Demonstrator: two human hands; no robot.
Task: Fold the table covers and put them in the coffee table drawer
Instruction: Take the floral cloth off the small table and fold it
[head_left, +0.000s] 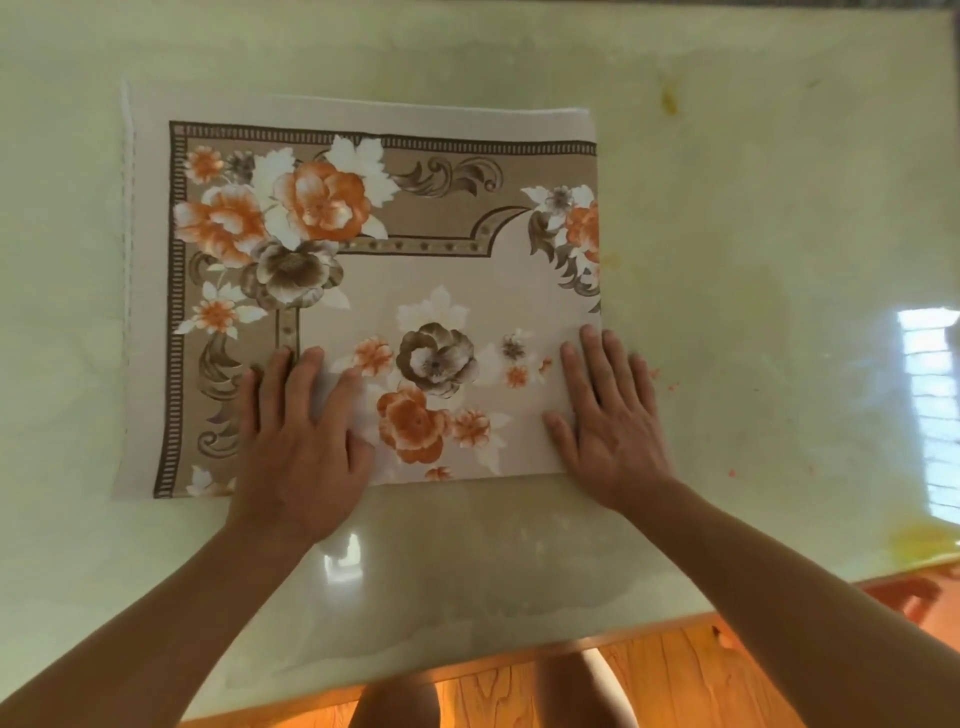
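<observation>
**Both palms flat on a folded floral cover**

A folded table cover (363, 291) lies flat on a glossy, pale green-cream table top (753, 208). The cover is a smooth, slightly shiny sheet, roughly rectangular, printed with orange, white and brown flowers, scrollwork and a ribbed brown border on a cream ground. Its plain cream margin runs along the 12 o'clock and 9 o'clock edges; a thin under-layer edge peeks out at 9 o'clock.

The left hand (301, 441) rests palm down on the cover toward its 7 o'clock part, fingers straight and slightly spread, pressing the sheet. The right hand (608, 415) lies palm down at the cover's 4 o'clock corner, fingers spread, partly on the cover and partly over its edge onto the table. Neither hand pinches anything.

The table top mirrors window light at 3 o'clock and bears yellow smears and small orange specks. Beyond its 6 o'clock edge, grained wooden flooring (649, 675) shows.
</observation>
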